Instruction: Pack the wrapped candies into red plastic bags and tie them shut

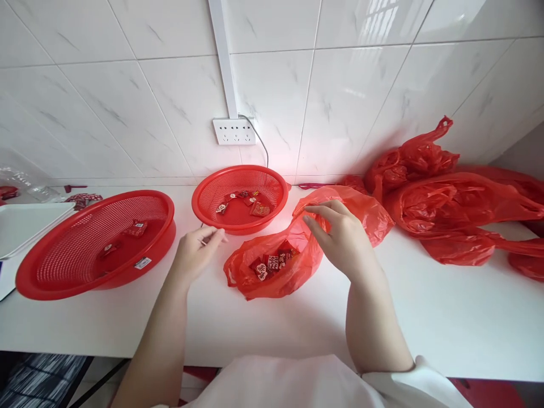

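An open red plastic bag (276,283) lies on the white table between my hands, with several small red packets (273,262) inside. My right hand (335,229) is over the bag's right side, its thumb and fingers apart, close to the film at its raised edge. Left of the bag, my left hand (198,249) hovers with its fingers curled and thumb near the fingertips; whether something small is between them I cannot make out. Just behind it stands a round red basket (240,226) holding several small packets. A larger red basket (161,249) with a few packets sits farther left.
Several full red plastic bags (442,198) are piled on the table (425,323) at the right. At the far left are a white tray (25,226) and clear plastic (29,184). A socket strip (234,131) with a cable is on the tiled wall.
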### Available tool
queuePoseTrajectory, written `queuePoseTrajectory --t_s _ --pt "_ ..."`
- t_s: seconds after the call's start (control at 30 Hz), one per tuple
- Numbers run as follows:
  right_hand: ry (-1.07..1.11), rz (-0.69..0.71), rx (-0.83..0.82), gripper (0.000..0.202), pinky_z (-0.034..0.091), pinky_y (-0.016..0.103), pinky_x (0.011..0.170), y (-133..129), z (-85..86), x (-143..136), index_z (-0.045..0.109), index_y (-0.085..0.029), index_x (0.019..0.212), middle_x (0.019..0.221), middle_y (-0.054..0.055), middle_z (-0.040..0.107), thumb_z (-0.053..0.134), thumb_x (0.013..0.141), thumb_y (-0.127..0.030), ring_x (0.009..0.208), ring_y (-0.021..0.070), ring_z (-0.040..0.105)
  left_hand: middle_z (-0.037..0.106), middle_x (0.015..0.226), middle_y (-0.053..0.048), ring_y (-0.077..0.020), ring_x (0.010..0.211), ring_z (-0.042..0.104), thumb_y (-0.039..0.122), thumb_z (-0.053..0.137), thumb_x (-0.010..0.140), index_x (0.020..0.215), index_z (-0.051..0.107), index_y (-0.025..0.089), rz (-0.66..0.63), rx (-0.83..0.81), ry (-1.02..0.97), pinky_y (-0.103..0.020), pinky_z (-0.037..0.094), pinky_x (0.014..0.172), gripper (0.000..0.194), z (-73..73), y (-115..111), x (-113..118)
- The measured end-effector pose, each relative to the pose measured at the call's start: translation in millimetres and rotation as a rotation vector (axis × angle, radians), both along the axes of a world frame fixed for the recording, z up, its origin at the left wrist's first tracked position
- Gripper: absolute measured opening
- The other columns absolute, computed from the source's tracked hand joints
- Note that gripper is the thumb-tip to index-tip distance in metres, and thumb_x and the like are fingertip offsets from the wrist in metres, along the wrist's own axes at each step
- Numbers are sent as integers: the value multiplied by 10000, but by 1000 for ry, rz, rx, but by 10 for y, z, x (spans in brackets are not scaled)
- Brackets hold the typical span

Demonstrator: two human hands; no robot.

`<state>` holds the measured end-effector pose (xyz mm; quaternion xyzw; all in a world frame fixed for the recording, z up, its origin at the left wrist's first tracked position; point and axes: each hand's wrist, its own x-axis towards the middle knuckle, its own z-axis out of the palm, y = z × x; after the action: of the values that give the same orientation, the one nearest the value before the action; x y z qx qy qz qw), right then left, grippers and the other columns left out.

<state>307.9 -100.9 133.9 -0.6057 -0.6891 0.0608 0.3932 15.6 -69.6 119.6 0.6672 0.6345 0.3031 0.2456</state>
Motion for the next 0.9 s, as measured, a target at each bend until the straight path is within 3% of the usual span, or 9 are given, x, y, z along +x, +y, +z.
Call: queuePoseTrajectory --t_s 0.07,0.13,0.23,0.3,0.37,0.5,0.63,0.8,0.9 --pt "27 41 -8 290 518 456 852 -33 23 2 674 -267 1129 1126 70 644 493 944 -397 999 262 638 658 690 15 -161 630 597 477 566 797 819 705 241 -166 -191 125 -248 422 578 275 -10 -99 -32" --pt "43 70 -23 278 528 431 834 -54 21 29 677 -271 1126 1142 63 647 512 938 -392 1037 260 629 638 654 29 -155 549 580 436 642 715 902 700 256 -328 -470 203 -248 406 531 266 -167 -230 -53" --pt "50 57 -30 269 538 399 795 -48 6 93 676 -275 1132 1165 54 647 530 932 -380 1036 246 632 655 704 2 -168 528 583 338 634 668 823 674 236 -338 -611 246 -258 389 496 190 -452 -376 -92" --pt "50 44 -28 265 543 384 771 -30 7 130 678 -277 1129 1160 50 650 538 928 -376 1013 237 641 662 724 -14 -181 585 607 311 554 726 737 642 227 -289 -519 236 -261 401 531 122 -521 -398 -152" --pt "63 34 9 255 545 380 774 -12 21 151 686 -273 1114 1133 51 660 548 922 -370 987 231 650 661 712 -11 -190 638 623 335 504 784 758 648 233 -223 -398 233 -265 425 583 179 -451 -364 -246" --pt "189 -52 283 221 538 410 844 9 65 129 705 -254 1042 1050 61 679 536 929 -340 990 236 652 682 757 11 -186 673 623 401 510 822 951 689 281 -82 -130 322 -259 444 599 250 -71 -237 -449" --pt "287 -207 576 229 516 446 909 33 69 87 701 -234 1066 1050 83 659 530 931 -303 1038 252 636 665 868 3 -165 741 612 329 526 851 971 659 278 -126 242 391 -252 463 663 187 295 -119 -485" --pt "294 -169 527 212 519 419 908 84 35 88 703 -233 1069 1059 70 668 574 912 -294 1032 233 638 582 960 -32 -157 831 596 218 538 859 953 657 256 -176 681 237 -266 493 730 157 517 49 -276" --pt "303 -138 470 233 516 410 920 103 22 70 694 -241 1102 1098 65 658 591 905 -309 1054 225 629 591 1089 -54 -199 1053 586 212 590 836 888 673 233 -195 783 -35 -309 491 882 101 526 147 -62"
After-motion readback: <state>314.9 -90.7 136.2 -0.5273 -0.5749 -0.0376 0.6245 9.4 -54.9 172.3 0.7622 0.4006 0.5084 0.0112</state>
